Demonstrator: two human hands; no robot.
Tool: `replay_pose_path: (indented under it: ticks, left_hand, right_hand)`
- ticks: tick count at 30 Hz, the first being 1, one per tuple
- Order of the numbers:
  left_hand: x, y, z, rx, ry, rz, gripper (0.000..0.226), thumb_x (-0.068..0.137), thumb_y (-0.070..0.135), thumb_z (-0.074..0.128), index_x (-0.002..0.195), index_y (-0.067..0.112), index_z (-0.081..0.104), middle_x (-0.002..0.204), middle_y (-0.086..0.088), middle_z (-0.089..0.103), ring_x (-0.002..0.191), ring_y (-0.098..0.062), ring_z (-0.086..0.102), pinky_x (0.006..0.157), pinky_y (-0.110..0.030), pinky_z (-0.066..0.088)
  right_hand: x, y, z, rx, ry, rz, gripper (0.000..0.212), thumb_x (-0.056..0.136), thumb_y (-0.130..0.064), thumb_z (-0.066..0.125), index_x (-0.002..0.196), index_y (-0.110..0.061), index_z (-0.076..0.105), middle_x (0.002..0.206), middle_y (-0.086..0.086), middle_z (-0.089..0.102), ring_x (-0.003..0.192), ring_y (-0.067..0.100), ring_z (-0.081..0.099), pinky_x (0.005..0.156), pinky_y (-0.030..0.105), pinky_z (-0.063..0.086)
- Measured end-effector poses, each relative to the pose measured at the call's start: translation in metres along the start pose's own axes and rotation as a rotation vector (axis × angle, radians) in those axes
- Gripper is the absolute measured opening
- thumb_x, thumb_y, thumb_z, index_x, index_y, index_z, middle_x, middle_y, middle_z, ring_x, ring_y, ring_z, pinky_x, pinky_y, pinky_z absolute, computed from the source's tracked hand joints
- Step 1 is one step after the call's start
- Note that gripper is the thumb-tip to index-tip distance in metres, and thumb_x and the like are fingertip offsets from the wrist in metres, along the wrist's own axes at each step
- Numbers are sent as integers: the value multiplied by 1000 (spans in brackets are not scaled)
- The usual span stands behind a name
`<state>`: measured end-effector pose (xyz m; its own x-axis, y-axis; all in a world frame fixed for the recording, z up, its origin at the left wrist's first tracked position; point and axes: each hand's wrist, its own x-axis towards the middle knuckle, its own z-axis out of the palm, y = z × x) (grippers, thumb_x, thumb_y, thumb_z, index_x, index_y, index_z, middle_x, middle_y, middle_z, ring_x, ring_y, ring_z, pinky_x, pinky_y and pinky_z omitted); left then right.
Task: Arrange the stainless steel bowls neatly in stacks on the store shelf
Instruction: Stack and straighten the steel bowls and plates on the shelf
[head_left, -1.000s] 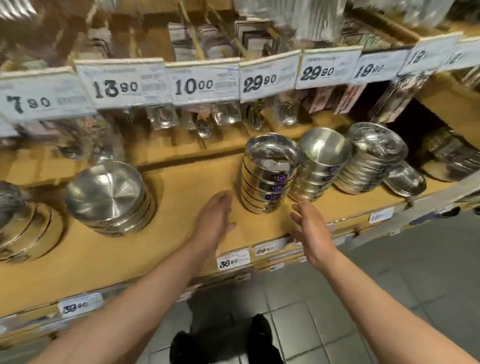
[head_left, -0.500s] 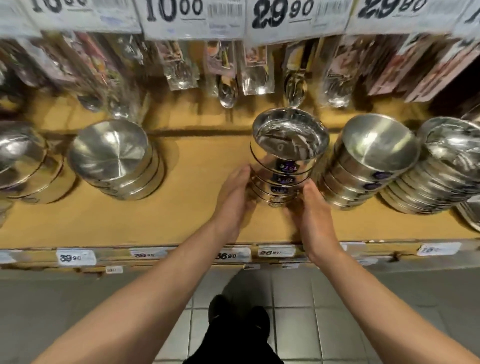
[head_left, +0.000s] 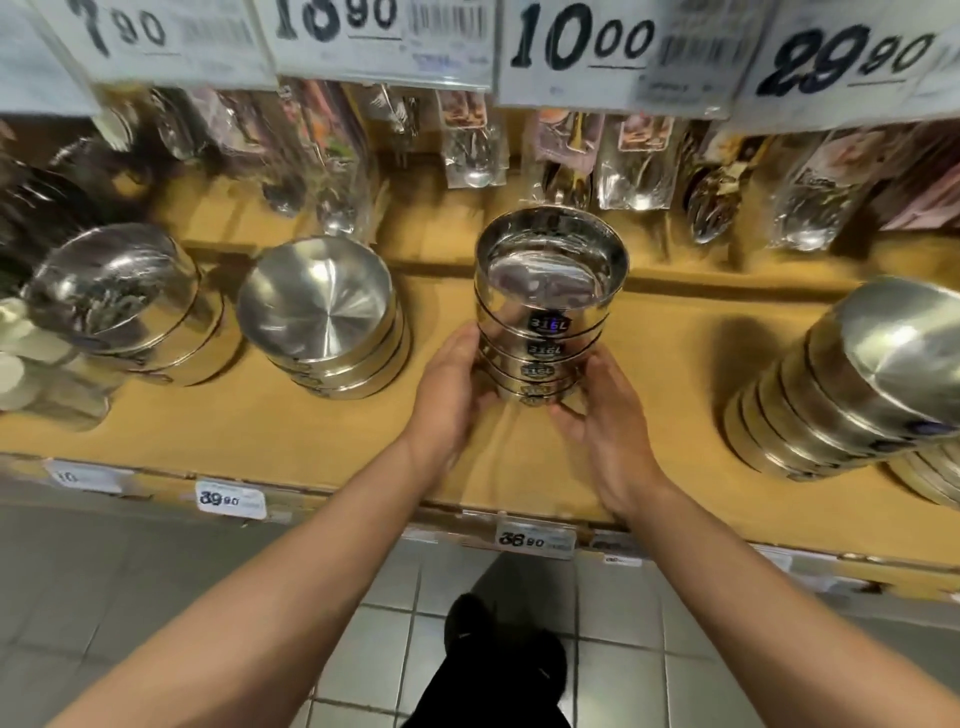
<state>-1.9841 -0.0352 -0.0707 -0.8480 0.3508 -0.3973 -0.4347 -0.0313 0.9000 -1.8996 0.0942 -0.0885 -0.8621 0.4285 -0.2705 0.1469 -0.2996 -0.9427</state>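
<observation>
A tall stack of shiny round steel bowls (head_left: 540, 332) stands upright in the middle of the yellow-brown wooden shelf (head_left: 260, 431). The top bowl holds nothing. The left hand (head_left: 449, 384) curls round the stack's left side, and the right hand (head_left: 605, 415) curls round its right side, low down. To the left sits a short stack of wider steel bowls (head_left: 324, 325), and past it another shiny steel stack (head_left: 119, 306). To the right, a leaning stack of steel bowls (head_left: 852, 384) tips sideways. Bagged spoons (head_left: 470, 140) hang behind, under white price tags (head_left: 582, 47).
</observation>
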Motion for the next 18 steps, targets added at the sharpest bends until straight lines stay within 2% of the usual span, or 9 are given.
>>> replay_pose_path:
  ticks: [4, 7, 11, 14, 16, 18]
  left_hand:
    - [4, 8, -10, 8, -19, 4, 36, 108, 30, 38, 105, 32, 74, 96, 25, 76, 84, 12, 69, 64, -14, 57]
    - [9, 7, -14, -27, -45, 7, 40, 108, 28, 39, 97, 36, 77, 97, 23, 76, 86, 9, 70, 70, -18, 60]
    - [9, 6, -17, -56, -77, 40, 32, 109, 26, 38, 112, 25, 70, 104, 18, 77, 93, 5, 71, 76, -18, 58]
    - [9, 6, -20, -60, -83, 44, 30, 109, 25, 37, 119, 19, 65, 101, 18, 77, 90, 5, 71, 72, -16, 58]
    - [8, 5, -23, -89, -87, 18, 30, 108, 22, 38, 119, 17, 65, 102, 10, 77, 86, -2, 70, 67, -18, 56]
    - [3, 7, -26, -107, -87, -25, 33, 108, 21, 40, 131, 12, 62, 114, -3, 72, 90, -9, 64, 74, -24, 51]
  right_hand:
    - [6, 0, 13, 75, 47, 53, 38, 110, -25, 39, 144, -11, 51, 141, 7, 61, 133, 19, 56, 108, 43, 48]
    - [9, 0, 19, 120, 71, 87, 38, 111, -25, 37, 145, -13, 51, 142, 7, 61, 133, 18, 56, 109, 42, 47]
    - [13, 3, 23, 57, 107, 82, 36, 111, -28, 36, 138, -21, 58, 134, 0, 67, 126, 12, 61, 101, 33, 52]
    - [15, 6, 23, 29, 114, 96, 35, 110, -31, 36, 135, -26, 60, 133, -4, 68, 126, 13, 61, 94, 30, 52]
    - [15, 6, 22, 23, 101, 104, 33, 109, -31, 37, 132, -30, 62, 132, -4, 68, 126, 14, 61, 90, 29, 50]
    - [15, 5, 19, 28, 102, 125, 34, 109, -30, 40, 136, -30, 59, 136, -3, 66, 128, 15, 60, 90, 30, 51]
